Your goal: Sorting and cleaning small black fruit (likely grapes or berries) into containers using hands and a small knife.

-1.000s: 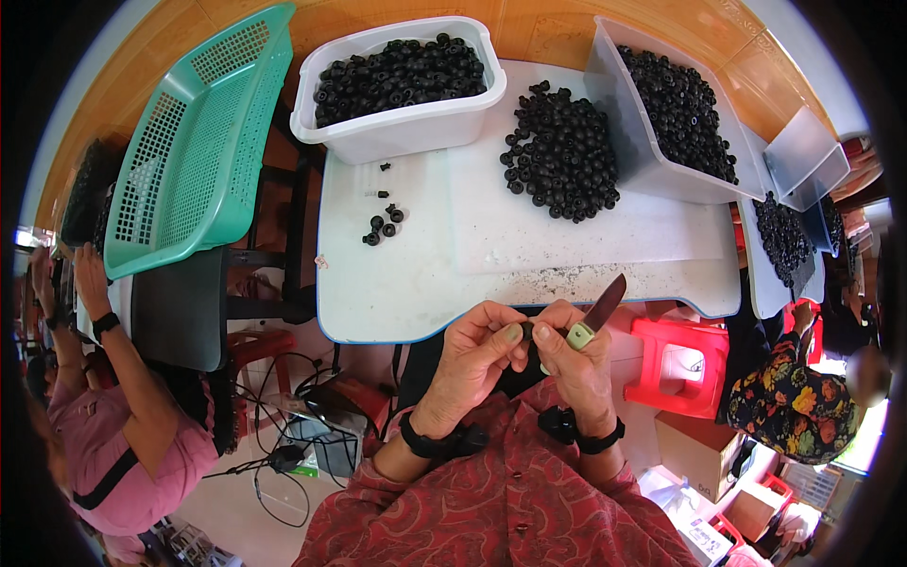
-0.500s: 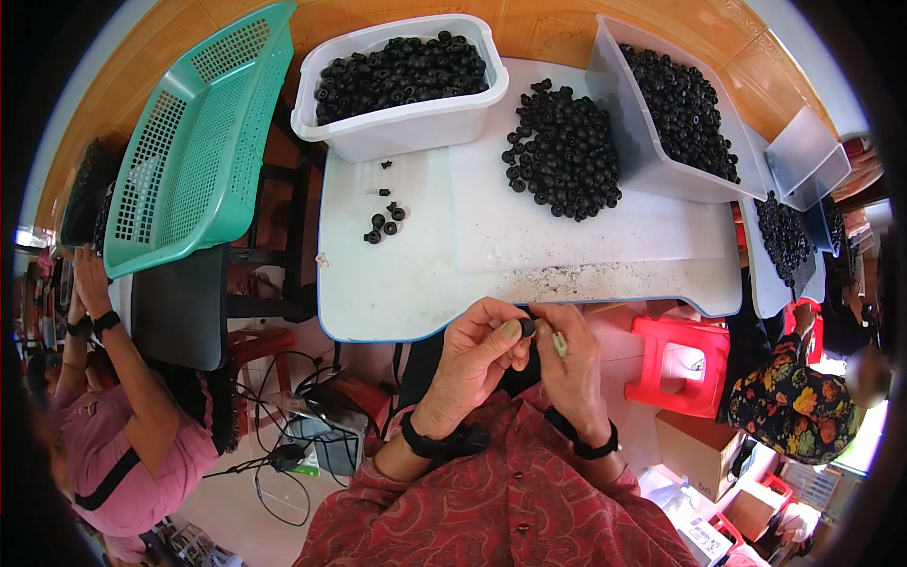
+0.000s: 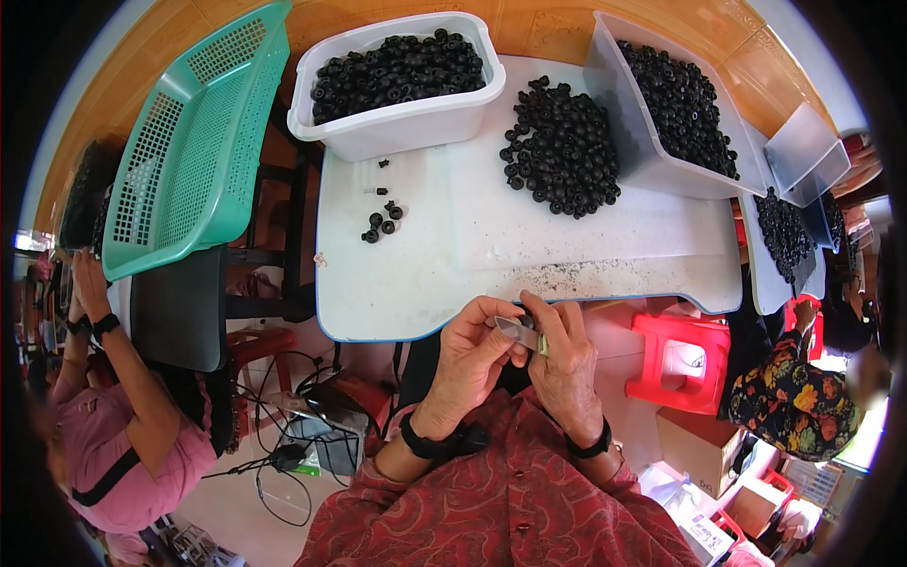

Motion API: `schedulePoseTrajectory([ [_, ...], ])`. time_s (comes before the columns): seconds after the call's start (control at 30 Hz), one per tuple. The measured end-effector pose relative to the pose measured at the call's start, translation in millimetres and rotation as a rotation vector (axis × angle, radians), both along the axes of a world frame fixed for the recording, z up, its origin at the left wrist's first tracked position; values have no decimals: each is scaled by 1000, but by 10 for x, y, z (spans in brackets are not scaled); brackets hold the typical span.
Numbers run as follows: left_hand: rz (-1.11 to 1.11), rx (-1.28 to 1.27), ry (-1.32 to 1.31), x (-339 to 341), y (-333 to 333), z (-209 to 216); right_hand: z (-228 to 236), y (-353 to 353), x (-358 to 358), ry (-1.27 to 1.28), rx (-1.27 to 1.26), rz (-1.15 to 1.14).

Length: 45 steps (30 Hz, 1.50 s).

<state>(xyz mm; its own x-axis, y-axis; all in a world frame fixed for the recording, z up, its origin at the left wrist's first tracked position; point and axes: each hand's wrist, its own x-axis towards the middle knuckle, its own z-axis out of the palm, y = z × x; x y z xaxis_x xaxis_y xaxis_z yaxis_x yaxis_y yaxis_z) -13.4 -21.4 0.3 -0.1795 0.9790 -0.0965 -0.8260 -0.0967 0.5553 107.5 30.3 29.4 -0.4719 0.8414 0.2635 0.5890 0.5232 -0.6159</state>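
Observation:
Over the table's near edge my two hands meet in front of my shirt. My left hand (image 3: pixel 465 357) is closed, pinching a small black round part (image 3: pixel 526 322) between thumb and fingers. In my right hand (image 3: pixel 569 367) is a small knife (image 3: pixel 516 331) with a pale green handle. Its blade points left across the black part and my left fingertips; whether the edge touches the part I cannot tell. A heap of similar black parts (image 3: pixel 562 151) lies on the white table (image 3: pixel 416 274), with several loose ones (image 3: pixel 375 227) to the left.
A white tub (image 3: pixel 406 130) and a clear bin (image 3: pixel 657 165), both full of black parts, stand at the back. A green basket (image 3: pixel 184 244) is at the left. Red stools (image 3: pixel 675 402) and cables (image 3: pixel 288 456) are below. Co-workers sit on both sides.
My right hand has turned and risen slightly, so the knife blade now shows across the black part. My left hand keeps its pinch in nearly the same place.

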Motion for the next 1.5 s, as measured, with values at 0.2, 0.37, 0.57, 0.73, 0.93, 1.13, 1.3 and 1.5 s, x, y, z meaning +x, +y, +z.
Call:
schedulePoseTrajectory([
  [0.2,7,-1,22,7,5,0,-16,0,1,-9,5,-17],
  [0.37,16,14,48,11,0,-30,-13,5,10,-19,7,-17],
  [0.57,54,20,99,13,-4,-32,-48,21,25,-37,7,-35],
  [0.73,58,21,94,7,-1,-34,-54,22,21,-31,-3,-36],
  [0.93,49,33,97,-13,-20,-19,-57,29,25,-59,-18,-47],
  [1.13,13,40,77,-9,-21,104,-126,95,79,-30,-119,-150],
  [1.3,-4,-10,10,-25,1,-3,-29,49,34,-3,-70,-42],
  [1.5,25,9,31,-9,-1,-32,-21,15,5,-21,17,-14],
])
